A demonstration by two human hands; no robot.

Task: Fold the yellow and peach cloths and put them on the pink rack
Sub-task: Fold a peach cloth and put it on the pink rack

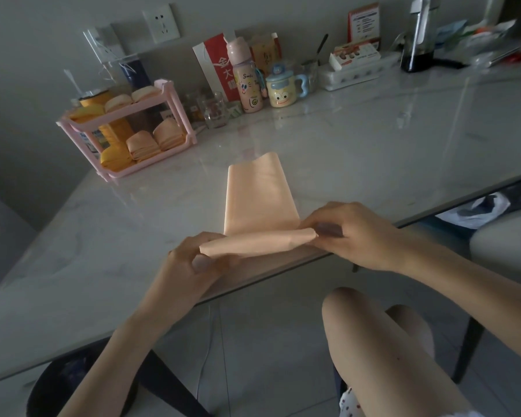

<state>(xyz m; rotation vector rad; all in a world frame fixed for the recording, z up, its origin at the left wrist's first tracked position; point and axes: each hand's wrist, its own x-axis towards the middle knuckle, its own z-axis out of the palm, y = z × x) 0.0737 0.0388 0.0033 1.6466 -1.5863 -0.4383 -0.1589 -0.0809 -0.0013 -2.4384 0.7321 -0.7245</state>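
Both hands are folding the peach cloth at the near edge of the desk.
The left hand and right hand are each pinching 1 end of the cloth's turned-up near hem, probably to get a square fold going forward. The rest is lying flat, with bare marble stretching ahead of it. Farther back on the left, the pink rack is already holding folded cloths, yellow and peach, on 2 tiers.

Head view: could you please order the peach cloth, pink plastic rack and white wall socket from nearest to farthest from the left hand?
1. Peach cloth: gripped by the left hand.
2. Pink plastic rack: back left on the table.
3. White wall socket: beyond the rack, higher up.
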